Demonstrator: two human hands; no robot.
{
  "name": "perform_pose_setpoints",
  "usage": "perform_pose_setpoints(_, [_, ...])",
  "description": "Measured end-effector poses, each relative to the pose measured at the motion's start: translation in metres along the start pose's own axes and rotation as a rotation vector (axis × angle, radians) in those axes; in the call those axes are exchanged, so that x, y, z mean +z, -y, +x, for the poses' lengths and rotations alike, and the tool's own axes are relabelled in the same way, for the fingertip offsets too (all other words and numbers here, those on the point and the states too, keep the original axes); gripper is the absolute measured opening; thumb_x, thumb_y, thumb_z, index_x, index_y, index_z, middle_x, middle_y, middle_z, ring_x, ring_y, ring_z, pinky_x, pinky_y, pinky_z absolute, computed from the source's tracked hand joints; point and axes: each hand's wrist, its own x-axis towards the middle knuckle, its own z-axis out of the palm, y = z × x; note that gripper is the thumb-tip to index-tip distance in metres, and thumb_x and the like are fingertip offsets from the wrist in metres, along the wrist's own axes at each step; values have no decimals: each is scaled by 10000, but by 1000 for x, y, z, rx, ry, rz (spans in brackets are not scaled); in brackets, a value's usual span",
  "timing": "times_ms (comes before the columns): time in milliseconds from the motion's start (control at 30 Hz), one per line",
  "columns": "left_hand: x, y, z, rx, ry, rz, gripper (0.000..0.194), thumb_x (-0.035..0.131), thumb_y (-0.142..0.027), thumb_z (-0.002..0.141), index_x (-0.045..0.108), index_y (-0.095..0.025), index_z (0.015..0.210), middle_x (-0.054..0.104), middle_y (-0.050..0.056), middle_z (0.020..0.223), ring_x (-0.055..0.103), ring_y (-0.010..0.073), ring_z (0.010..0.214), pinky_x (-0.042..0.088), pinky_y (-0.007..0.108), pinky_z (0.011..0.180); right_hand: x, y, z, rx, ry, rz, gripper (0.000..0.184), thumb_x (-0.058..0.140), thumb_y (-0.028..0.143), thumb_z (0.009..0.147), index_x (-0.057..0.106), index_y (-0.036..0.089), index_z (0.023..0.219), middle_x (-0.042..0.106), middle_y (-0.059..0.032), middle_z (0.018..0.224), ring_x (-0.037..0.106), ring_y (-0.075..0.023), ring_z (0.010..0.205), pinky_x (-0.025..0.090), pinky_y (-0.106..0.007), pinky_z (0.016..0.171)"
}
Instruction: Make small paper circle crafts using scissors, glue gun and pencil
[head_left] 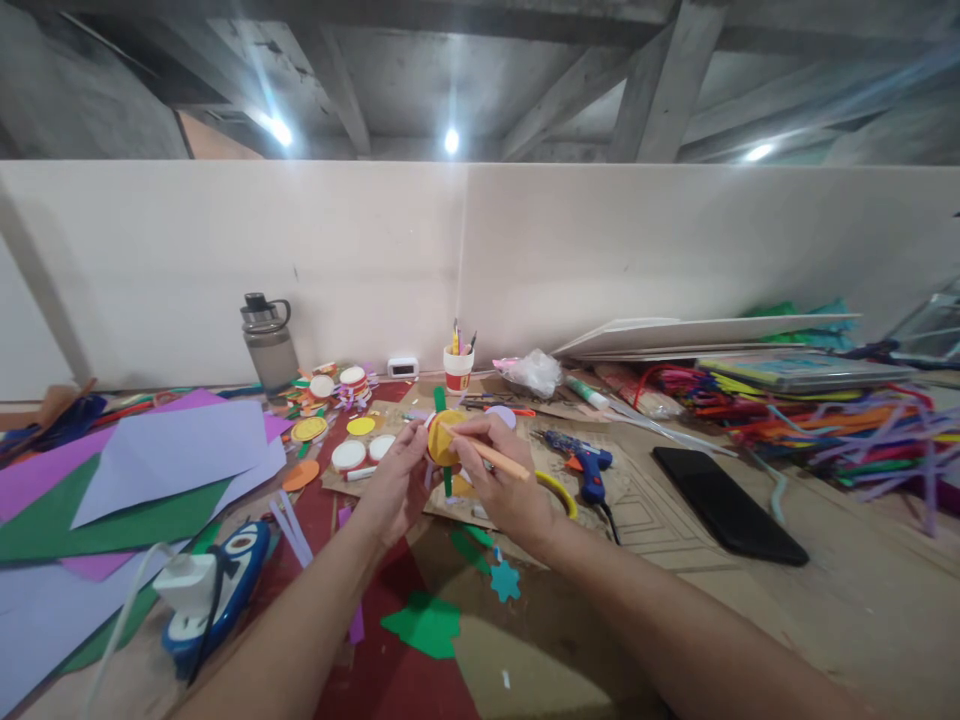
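Observation:
My left hand [396,482] grips a round yellow craft piece [441,442] by its edge. A green strip [439,399] sticks out above and below the disc. In my right hand [511,492] is an orange pen [496,459], its tip end at the yellow face; the exact contact is too small to tell. Left of my hands lie white discs with red rims [349,456], a yellow paper circle [361,426] and an orange circle [301,475]. Below them are a teal paper flower [505,580] and green paper scraps [424,625].
At right lie a blue glue gun [589,466], a black phone [727,505] and heaped colourful strips [862,430]. Behind stand a pen cup [458,368] and a grey bottle [269,350]. Coloured sheets [172,455] and a blue power strip [225,600] occupy the left.

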Motion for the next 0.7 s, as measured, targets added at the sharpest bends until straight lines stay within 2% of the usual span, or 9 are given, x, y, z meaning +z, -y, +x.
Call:
perform_pose_setpoints(400, [-3,1,1,9,-17,-8,260,745,-346,757,614,-199,928,648,-23,827,594,70,656,451,165,564,-1,1,-1,-61,56,-66,63,545,251,892,592,223,860,647,-21,807,607,-159,734,498,-300,681])
perform_pose_setpoints(700, [-5,0,0,26,-49,-6,311,756,-356,741,618,-203,974,672,-11,860,607,78,665,469,162,552,-3,6,0,-74,104,-97,70,531,240,890,576,218,840,638,-19,804,603,-157,740,482,-300,699])
